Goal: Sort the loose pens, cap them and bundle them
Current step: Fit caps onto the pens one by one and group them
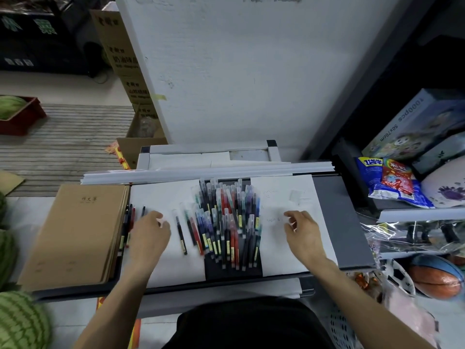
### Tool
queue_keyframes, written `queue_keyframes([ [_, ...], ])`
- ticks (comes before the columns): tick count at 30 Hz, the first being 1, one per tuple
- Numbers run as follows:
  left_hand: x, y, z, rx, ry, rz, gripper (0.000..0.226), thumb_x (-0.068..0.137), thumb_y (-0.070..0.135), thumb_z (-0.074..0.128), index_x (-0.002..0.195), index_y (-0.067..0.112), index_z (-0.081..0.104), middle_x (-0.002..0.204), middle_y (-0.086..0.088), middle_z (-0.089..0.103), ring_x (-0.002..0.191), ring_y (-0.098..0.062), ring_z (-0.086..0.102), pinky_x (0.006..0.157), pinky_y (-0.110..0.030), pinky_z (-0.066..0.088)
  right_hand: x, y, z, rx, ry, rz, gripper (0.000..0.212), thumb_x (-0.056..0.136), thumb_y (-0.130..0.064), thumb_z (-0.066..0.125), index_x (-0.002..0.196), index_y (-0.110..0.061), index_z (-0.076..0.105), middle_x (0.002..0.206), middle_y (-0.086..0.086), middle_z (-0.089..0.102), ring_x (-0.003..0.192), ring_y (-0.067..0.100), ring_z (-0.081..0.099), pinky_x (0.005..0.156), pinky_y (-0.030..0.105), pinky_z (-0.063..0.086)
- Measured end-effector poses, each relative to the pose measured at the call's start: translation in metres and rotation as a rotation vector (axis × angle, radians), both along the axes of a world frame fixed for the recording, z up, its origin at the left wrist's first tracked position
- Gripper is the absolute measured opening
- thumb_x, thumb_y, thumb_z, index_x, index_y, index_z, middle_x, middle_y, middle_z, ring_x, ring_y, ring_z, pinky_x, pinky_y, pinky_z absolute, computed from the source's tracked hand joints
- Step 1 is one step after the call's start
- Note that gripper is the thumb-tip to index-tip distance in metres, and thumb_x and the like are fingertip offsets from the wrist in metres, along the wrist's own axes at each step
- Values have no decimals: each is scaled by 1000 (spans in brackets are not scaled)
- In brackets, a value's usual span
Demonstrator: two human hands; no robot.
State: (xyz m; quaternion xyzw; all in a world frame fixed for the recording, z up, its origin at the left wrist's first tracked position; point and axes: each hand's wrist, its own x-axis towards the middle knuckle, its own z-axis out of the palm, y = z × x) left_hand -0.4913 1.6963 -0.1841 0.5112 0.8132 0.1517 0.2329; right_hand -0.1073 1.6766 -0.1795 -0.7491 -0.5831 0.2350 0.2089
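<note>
Heap of slim plastic pens [227, 222], clear caps, mixed colours, too many to count, between hands on dark grey worktop [339, 222]. Left hand [148, 233], right hand [302, 230]: fingers curled, blurred, cannot tell whether they hold anything.

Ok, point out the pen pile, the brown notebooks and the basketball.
pen pile [227, 222]: head view, middle of the heap.
brown notebooks [75, 235]: head view, top cover.
basketball [437, 280]: head view, orange panel.
</note>
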Motion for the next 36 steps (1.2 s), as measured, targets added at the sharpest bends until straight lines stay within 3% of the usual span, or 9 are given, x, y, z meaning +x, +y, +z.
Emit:
queue_keyframes([
  [3,-23,5,5,51,131,7,30,96,9,55,124,5,66,116,-16,65,100,-37,61,81,-42,47,-24,-11,2,14,130,11,19,99,-15,66,118,-18,70,102,-7,66,85,3,63,79,12,45],
  [6,-36,11,4,-36,209,-12,13,96,4,55,104,-1,64,101,-20,61,85,-39,57,71,-43,47,-44,-17,10,-24,382,-52,11,100,-24,68,110,-24,71,97,-15,72,88,-4,66,75,6,47],
  [11,-40,14,-2,-73,214,-23,11,96,8,59,91,2,66,86,-16,65,73,-34,55,65,-42,50,-66,-17,27,-100,811,-119,14,96,-11,72,104,-22,71,87,3,75,88,22,74,90,35,58],
  [14,-33,11,5,-21,161,4,17,92,15,59,101,5,71,83,-7,65,75,-31,56,68,-37,49,-70,-18,38,-106,989,-129,16,98,-6,70,107,-19,74,87,13,74,82,25,74,85,35,57],
  [16,-19,11,16,19,78,-35,24,95,21,59,112,10,71,97,-7,71,85,-28,62,75,-37,51,-71,-18,45,-114,1059,-134,18,99,-7,68,110,-19,77,85,14,72,79,24,71,85,37,56],
  [21,25,-9,61,97,-253,-469,20,107,27,51,116,40,63,102,10,69,63,-13,65,65,-37,54,-68,-17,70,-117,887,60,20,103,-16,65,110,-25,81,73,-2,69,74,14,63,83,27,54],
  [27,57,-34,109,226,-150,-758,32,106,52,36,131,50,55,108,29,66,88,0,64,76,-32,55,-67,-16,98,-156,822,235,18,101,-5,64,108,-14,78,84,7,73,74,17,68,76,26,56],
  [31,66,-39,120,303,-96,-811,33,106,49,38,130,49,59,105,29,63,83,-1,61,70,-31,54,-65,-15,107,-135,769,309,16,99,-3,67,108,-11,78,88,13,75,76,19,69,80,36,59],
  [36,69,-40,125,327,-71,-823,34,106,47,38,129,46,64,96,28,59,74,1,55,65,-31,52,-66,-17,110,-118,737,335,16,99,-3,67,108,-11,77,84,14,75,73,17,68,77,33,58],
])
